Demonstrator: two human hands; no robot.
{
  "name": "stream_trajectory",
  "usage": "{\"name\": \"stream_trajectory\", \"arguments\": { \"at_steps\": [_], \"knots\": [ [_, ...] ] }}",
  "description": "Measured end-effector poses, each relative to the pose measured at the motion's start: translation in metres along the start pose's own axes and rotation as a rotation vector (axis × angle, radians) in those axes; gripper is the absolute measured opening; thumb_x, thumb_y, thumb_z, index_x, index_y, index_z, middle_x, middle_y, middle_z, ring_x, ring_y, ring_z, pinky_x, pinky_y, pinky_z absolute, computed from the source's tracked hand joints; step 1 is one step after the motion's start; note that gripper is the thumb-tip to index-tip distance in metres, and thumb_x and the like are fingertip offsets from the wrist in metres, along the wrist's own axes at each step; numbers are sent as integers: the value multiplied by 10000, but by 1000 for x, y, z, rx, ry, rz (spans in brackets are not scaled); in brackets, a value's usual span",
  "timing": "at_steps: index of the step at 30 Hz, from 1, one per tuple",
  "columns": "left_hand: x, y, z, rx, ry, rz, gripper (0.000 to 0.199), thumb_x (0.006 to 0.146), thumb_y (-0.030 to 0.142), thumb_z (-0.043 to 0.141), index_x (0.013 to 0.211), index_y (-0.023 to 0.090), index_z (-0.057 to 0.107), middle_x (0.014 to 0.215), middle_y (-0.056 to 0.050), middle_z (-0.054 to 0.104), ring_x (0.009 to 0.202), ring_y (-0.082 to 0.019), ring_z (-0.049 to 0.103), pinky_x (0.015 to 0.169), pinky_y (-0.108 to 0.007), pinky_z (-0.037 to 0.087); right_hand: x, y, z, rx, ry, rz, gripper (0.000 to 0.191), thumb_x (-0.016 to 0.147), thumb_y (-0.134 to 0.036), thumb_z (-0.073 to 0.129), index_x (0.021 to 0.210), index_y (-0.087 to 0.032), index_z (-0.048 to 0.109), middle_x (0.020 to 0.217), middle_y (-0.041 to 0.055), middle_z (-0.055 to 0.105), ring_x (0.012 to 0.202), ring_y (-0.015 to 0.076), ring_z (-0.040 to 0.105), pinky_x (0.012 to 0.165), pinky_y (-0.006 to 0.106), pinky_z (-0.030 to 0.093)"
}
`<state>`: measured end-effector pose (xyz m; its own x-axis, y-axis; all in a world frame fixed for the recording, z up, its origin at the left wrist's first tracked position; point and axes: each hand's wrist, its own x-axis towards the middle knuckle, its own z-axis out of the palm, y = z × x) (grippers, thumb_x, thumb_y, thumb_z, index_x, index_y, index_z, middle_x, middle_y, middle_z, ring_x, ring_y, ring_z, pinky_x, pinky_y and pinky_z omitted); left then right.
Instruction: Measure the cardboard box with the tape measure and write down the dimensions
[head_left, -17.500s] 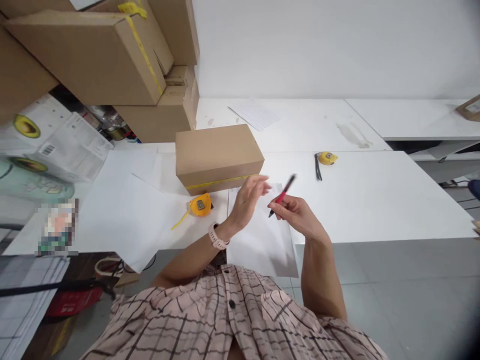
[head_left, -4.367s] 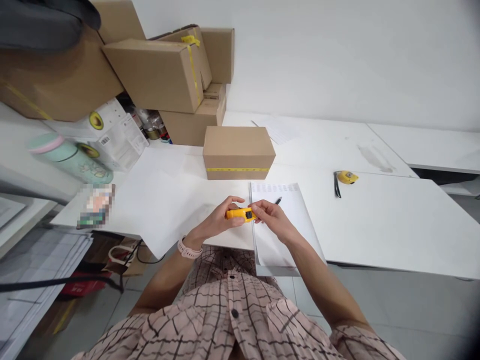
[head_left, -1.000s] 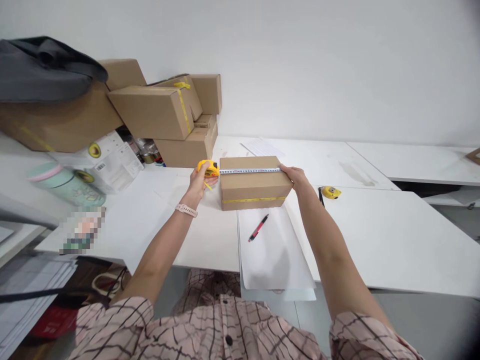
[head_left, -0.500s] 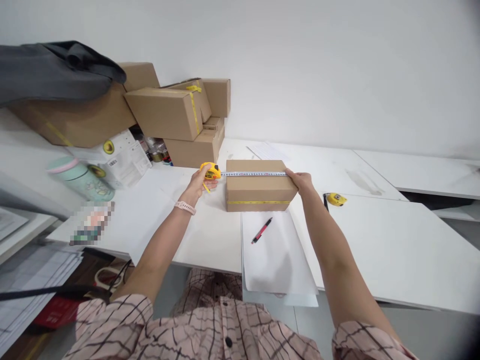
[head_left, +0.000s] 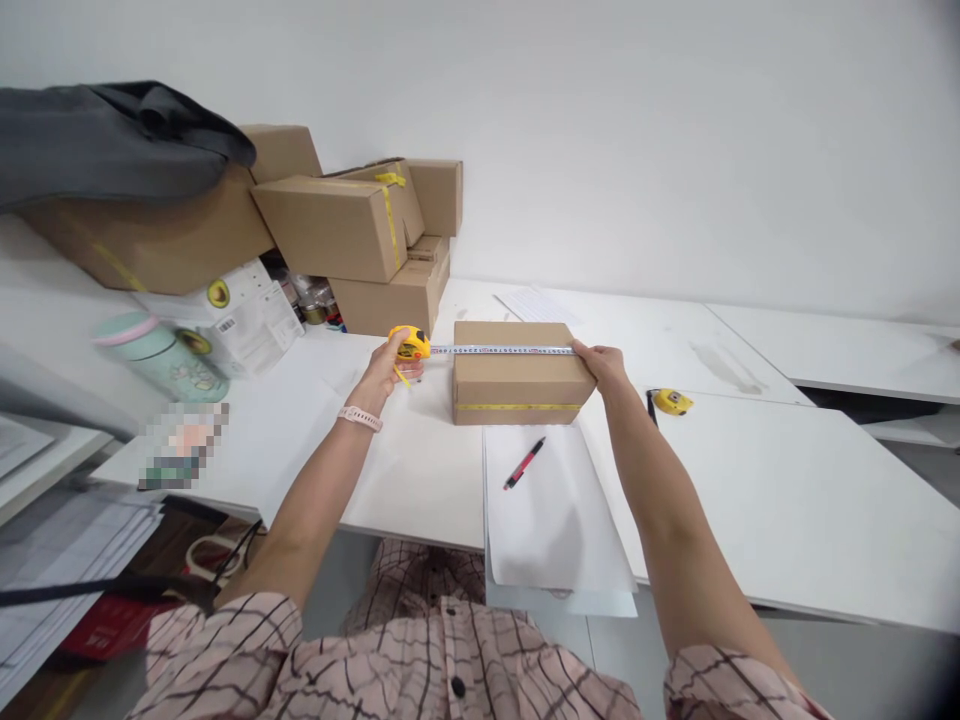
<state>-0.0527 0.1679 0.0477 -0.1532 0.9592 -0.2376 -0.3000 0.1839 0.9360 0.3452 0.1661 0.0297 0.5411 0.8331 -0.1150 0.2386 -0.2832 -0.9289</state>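
Note:
A closed cardboard box [head_left: 517, 375] with a yellow strip along its front side lies on the white table [head_left: 420, 480]. My left hand [head_left: 390, 370], left of the box, grips a yellow tape measure [head_left: 412, 345]. Its white blade [head_left: 510, 350] runs out to the right across the box top. At the top right edge of the box, my right hand [head_left: 600, 364] pinches the blade's end against the cardboard. Just in front of the box a red and black pen [head_left: 524, 463] rests on white paper [head_left: 536, 540].
A second yellow tape measure [head_left: 673, 402] sits right of my right forearm. Stacked cardboard boxes [head_left: 330, 225] stand at the back left, near a mint bottle [head_left: 161, 357] and a white carton [head_left: 255, 320]. A printed sheet [head_left: 536, 304] lies behind the box.
My left hand has moved slightly left with the tape measure, and more blade shows between its case and the box. My right hand and the box have hardly moved.

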Motion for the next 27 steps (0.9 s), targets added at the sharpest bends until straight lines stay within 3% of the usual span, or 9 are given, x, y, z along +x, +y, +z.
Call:
{"name": "stream_trajectory", "arguments": {
  "at_steps": [8,15,18,21,23,27],
  "knots": [
    [-1,0,-7,11,-18,8,441,794,478,752,1000,101,650,758,-79,723,543,-194,686,611,-366,610,3,1,2,-120,22,-54,388,758,-494,751,636,-203,525,615,10,567,591,131,496,502,263,387],
    [-20,14,3,1,-24,94,444,748,462,792,979,118,634,765,-54,725,544,-159,665,678,-372,609,8,-7,-5,13,83,-185,402,720,-497,788,607,-199,544,570,2,573,568,127,493,528,264,406],
    [-52,20,6,-8,-169,199,499,722,494,805,1008,111,660,884,-87,751,668,-183,702,765,-402,610,12,-31,-21,155,125,-336,436,755,-563,752,640,-184,572,618,16,613,575,111,501,570,260,434],
    [-99,6,6,14,-320,232,478,720,460,821,1019,128,650,1056,-119,747,917,-236,729,867,-397,585,8,-59,-36,240,60,-491,480,784,-640,713,695,-186,585,639,15,607,601,114,540,631,271,482],
    [-133,-18,7,55,-414,133,462,685,416,859,975,148,619,1056,-113,740,909,-236,731,847,-379,577,-3,-72,-37,239,-56,-559,486,784,-657,711,722,-189,594,653,10,598,629,120,556,671,282,502],
    [-188,-69,22,75,-803,-216,680,732,384,841,1307,231,513,1098,-72,676,794,-206,734,781,-386,576,-30,-76,-8,43,-437,-605,476,754,-646,741,756,-182,633,707,13,620,687,138,553,706,287,484]
  ]
}}
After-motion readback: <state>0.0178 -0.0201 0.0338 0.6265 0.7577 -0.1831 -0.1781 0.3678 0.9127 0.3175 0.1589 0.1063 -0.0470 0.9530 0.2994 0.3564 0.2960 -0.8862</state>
